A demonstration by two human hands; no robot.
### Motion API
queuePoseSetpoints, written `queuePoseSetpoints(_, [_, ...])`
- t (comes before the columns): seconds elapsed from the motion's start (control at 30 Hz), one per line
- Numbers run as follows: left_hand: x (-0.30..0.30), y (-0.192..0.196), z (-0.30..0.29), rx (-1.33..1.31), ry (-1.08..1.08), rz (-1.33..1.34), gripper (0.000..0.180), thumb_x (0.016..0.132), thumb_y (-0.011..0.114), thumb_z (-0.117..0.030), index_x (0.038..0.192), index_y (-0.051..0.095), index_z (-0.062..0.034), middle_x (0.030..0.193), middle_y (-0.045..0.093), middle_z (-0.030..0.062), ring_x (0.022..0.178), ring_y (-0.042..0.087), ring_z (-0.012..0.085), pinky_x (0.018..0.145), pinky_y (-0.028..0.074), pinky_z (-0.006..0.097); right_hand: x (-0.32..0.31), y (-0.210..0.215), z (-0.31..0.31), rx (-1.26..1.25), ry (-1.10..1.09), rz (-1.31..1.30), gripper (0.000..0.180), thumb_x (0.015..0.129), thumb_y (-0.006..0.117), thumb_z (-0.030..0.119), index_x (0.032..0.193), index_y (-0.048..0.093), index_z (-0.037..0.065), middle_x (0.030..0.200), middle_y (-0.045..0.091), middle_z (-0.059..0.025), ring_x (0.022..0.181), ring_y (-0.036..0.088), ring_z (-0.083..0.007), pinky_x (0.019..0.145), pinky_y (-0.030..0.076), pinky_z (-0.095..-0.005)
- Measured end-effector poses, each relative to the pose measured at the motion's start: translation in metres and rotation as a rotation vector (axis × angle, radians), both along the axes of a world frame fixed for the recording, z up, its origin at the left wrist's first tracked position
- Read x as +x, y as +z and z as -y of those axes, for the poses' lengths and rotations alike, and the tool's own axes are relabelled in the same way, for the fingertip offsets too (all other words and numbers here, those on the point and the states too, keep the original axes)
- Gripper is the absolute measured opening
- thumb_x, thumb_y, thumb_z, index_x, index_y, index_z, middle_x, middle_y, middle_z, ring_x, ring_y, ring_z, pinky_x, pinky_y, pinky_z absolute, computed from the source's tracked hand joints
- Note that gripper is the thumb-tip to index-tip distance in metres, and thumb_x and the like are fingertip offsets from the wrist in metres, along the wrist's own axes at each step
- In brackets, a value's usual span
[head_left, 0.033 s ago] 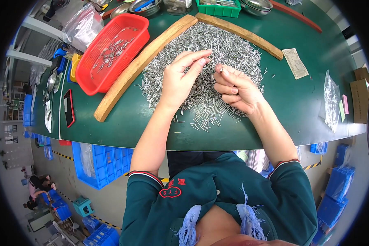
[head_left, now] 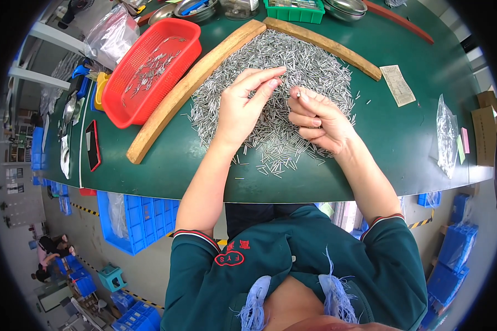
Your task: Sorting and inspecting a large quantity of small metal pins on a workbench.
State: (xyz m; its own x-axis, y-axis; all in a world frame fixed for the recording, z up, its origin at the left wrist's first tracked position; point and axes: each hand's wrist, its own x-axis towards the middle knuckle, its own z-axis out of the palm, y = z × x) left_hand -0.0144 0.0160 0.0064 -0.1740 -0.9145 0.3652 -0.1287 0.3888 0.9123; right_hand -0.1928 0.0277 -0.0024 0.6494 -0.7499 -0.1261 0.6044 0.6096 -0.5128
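Note:
A wide heap of small silvery metal pins [head_left: 315, 66] covers the middle of the green table. Above the heap, my left hand [head_left: 248, 96] has its thumb brought up to its fingertips in a pinch; whatever lies between them is too small to make out. Close beside it, my right hand [head_left: 320, 118] is closed, its other fingers curled toward the palm. A metal pin [head_left: 298, 94] shows its bright end between the right thumb and index finger. The two hands are apart, with a narrow gap between their fingertips.
Two wooden bars [head_left: 199, 88] meet in a corner behind the heap. Left of them stands a red perforated basket [head_left: 119, 105] with some pins inside. A red-edged phone [head_left: 93, 144], a paper slip [head_left: 397, 85], a plastic bag [head_left: 447, 138] and a green tray [head_left: 295, 15] lie around.

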Motion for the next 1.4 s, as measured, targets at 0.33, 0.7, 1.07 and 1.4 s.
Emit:
queuePoseSetpoints(0.33, [-0.001, -0.002, -0.002, -0.005, 0.020, 0.018, 0.017, 0.081, 0.065, -0.010, 0.098, 0.065, -0.0073, 0.088, 0.062, 0.0040, 0.078, 0.058, 0.0127, 0.071, 0.047, 0.026, 0.000, 0.001, 0.000, 0.045, -0.025, -0.016, 0.020, 0.091, 0.055, 0.025, 0.088, 0.054, 0.006, 0.067, 0.041, 0.0051, 0.049, 0.030, 0.0004, 0.036, 0.020, -0.0128])
queuePoseSetpoints(0.7, [-0.008, 0.001, -0.004, -0.451, 0.091, 0.412, 0.038, 0.074, 0.065, -0.002, 0.112, 0.060, -0.0080, 0.085, 0.060, 0.0046, 0.082, 0.057, 0.0192, 0.075, 0.046, 0.032, 0.005, -0.003, 0.001, 0.081, -0.123, -0.282, 0.017, 0.090, 0.057, 0.025, 0.085, 0.052, 0.010, 0.066, 0.040, 0.0073, 0.050, 0.032, 0.0014, 0.035, 0.019, -0.0130])
queuePoseSetpoints(1.07, [-0.010, -0.003, -0.005, -0.428, 0.087, 0.312, 0.051, 0.074, 0.066, 0.000, 0.123, 0.053, -0.0077, 0.086, 0.062, 0.0040, 0.081, 0.058, 0.0155, 0.076, 0.048, 0.030, 0.002, -0.013, 0.004, 0.369, 0.058, 0.076, 0.013, 0.093, 0.050, 0.021, 0.088, 0.050, 0.009, 0.068, 0.041, 0.0049, 0.051, 0.036, 0.0015, 0.031, 0.022, -0.0111])
queuePoseSetpoints(1.4, [-0.012, 0.003, -0.009, -0.439, 0.057, 0.301, 0.053, 0.074, 0.069, -0.005, 0.124, 0.052, -0.0079, 0.088, 0.063, 0.0034, 0.084, 0.058, 0.0175, 0.080, 0.045, 0.032, 0.004, -0.003, 0.002, 0.378, 0.041, 0.055, 0.020, 0.093, 0.049, 0.028, 0.091, 0.053, 0.009, 0.071, 0.042, 0.0033, 0.050, 0.035, 0.0005, 0.031, 0.019, -0.0112])
